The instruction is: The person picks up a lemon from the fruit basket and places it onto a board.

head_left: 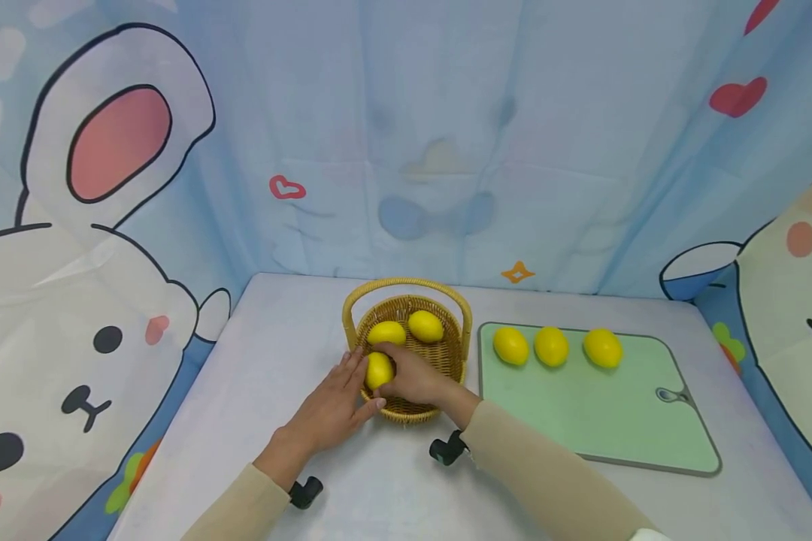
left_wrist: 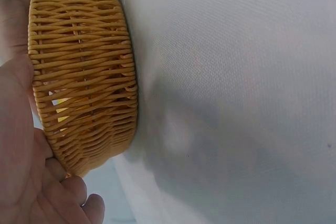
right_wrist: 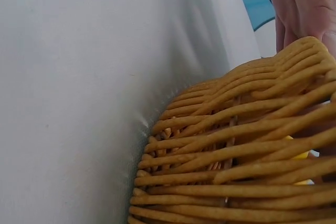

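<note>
If the left hand (head_left: 331, 404), at the basket's eight o'clock, presses too hard on the rim, I think that the basket (head_left: 406, 418) could tip or slide. Its fingers lie together, nearly straight, against the side; the thumb stands apart, near the front rim. The near lemon (head_left: 379, 370), inside the basket at about nine o'clock, looks smooth, so a loose pinch could perhaps let it roll. The right hand (head_left: 416, 376) reaches in from four o'clock, its back upward, thumb and fingers curled on this lemon. Its knuckles might bump the back lemons (head_left: 425, 326), at eleven and one o'clock. At three o'clock, the board (head_left: 636, 421) bears three lemons (head_left: 551, 347) along its far edge; a knock from the right sleeve (head_left: 534, 466) could start them rolling.
</note>
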Demonstrator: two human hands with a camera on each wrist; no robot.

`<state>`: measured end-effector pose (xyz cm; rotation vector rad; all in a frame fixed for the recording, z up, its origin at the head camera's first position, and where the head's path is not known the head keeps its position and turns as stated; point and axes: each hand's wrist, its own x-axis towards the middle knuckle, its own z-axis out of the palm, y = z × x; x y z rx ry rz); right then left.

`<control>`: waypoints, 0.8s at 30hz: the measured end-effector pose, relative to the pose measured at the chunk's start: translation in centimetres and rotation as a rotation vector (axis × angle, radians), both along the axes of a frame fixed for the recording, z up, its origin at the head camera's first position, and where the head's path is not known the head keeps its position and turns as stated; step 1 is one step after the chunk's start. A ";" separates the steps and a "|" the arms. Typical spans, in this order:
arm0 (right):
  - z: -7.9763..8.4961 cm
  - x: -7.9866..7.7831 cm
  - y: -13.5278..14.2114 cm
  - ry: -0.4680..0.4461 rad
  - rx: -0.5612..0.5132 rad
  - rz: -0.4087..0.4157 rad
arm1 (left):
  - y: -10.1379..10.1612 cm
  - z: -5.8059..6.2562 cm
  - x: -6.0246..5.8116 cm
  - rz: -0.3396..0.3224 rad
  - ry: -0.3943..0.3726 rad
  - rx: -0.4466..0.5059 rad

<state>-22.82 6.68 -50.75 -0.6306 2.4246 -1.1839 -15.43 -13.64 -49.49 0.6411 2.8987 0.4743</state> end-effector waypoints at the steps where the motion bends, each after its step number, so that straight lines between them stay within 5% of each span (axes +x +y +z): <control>1: 0.0 0.0 0.0 0.001 -0.002 0.011 | 0.0 0.0 0.0 0.001 0.001 0.002; 10: 0.8 0.3 0.4 -0.026 -0.007 -0.032 | 0.0 -0.1 0.0 0.004 0.009 0.017; 24: 2.8 2.3 3.1 0.108 -0.123 -0.101 | 0.1 -0.1 0.0 0.020 0.006 0.001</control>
